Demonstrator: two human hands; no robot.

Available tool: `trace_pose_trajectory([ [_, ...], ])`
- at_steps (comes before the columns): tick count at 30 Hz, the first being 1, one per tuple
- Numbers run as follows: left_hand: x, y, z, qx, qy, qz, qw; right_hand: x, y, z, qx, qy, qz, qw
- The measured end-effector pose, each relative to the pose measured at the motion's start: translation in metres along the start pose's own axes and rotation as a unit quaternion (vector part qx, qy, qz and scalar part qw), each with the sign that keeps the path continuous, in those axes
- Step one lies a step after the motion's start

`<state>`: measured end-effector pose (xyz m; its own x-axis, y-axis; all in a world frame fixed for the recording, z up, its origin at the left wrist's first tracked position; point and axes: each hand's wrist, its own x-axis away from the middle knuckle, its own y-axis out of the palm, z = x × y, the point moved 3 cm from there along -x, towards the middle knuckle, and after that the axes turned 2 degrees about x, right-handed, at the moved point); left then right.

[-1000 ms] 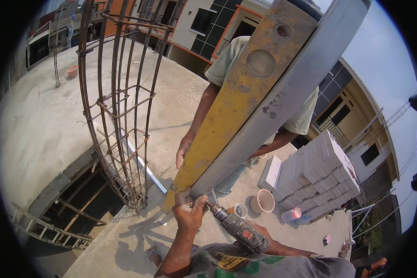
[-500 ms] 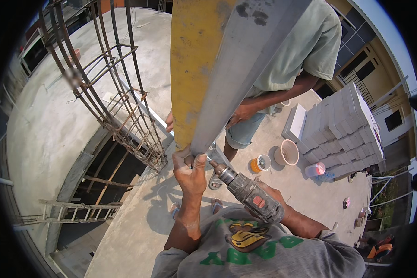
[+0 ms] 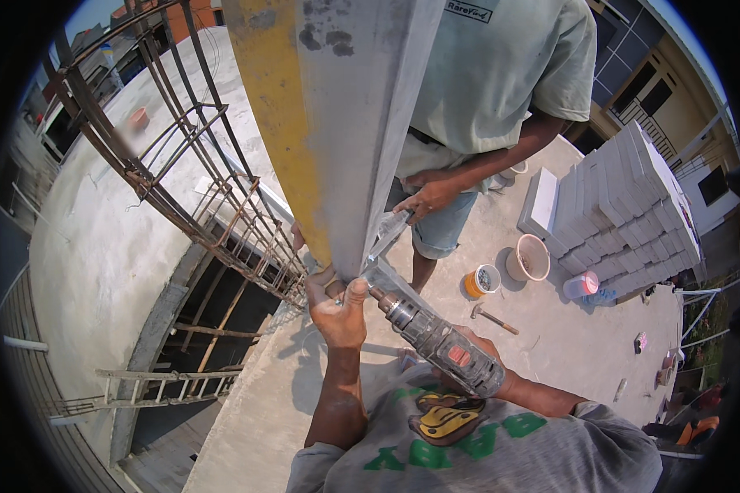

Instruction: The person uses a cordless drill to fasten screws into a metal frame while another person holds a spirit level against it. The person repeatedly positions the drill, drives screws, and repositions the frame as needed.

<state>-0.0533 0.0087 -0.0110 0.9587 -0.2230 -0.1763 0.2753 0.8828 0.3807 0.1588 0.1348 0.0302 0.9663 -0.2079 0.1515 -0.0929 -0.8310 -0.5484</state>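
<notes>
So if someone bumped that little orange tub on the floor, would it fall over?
Probably not easily. The orange tub looks short and wide, standing upright on flat concrete, so it would likely slide rather than tip. It seems partly filled with small dark bits, which may weigh it down, though a hard knock could spill them.

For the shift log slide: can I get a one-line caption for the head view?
Left hand steadies a metal channel while the right hand drives a power drill into its base.

Red rectangular label (image 3: 459, 356) on the drill body — small.
</notes>
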Motion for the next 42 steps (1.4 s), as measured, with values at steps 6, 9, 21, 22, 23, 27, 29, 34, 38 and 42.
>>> trace_pose_trajectory([
  [6,0.001,0.001,0.005,-0.003,0.005,-0.009,1.000,0.002,0.003,-0.006,-0.051,-0.033,0.040,0.997],
  [9,0.000,0.002,0.004,0.007,-0.002,-0.022,1.000,0.003,0.012,-0.006,-0.042,-0.068,0.060,0.995],
  [21,-0.007,-0.013,0.008,-0.063,-0.026,-0.092,0.993,0.011,0.035,-0.028,-0.097,-0.046,0.175,0.979],
  [22,-0.008,-0.014,0.009,-0.073,-0.025,-0.103,0.992,0.010,0.036,-0.032,-0.064,-0.060,0.197,0.976],
  [23,-0.011,-0.016,0.010,-0.088,-0.024,-0.110,0.990,0.009,0.038,-0.033,-0.063,-0.034,0.191,0.979],
  [27,-0.011,-0.020,0.008,-0.116,-0.019,-0.129,0.985,0.011,0.041,-0.035,-0.049,-0.026,0.182,0.982],
  [29,-0.012,-0.021,0.008,-0.118,0.008,-0.124,0.985,0.013,0.041,-0.035,-0.086,-0.034,0.176,0.980],
  [34,-0.009,-0.020,0.006,-0.050,-0.056,-0.105,0.992,0.018,0.040,-0.029,-0.209,0.075,0.118,0.968],
  [38,-0.006,-0.016,0.009,-0.054,-0.056,-0.095,0.992,0.016,0.033,-0.022,-0.378,0.102,0.065,0.918],
  [42,-0.006,-0.010,0.010,-0.082,-0.040,-0.083,0.992,0.012,0.029,-0.016,-0.439,0.092,0.032,0.893],
])
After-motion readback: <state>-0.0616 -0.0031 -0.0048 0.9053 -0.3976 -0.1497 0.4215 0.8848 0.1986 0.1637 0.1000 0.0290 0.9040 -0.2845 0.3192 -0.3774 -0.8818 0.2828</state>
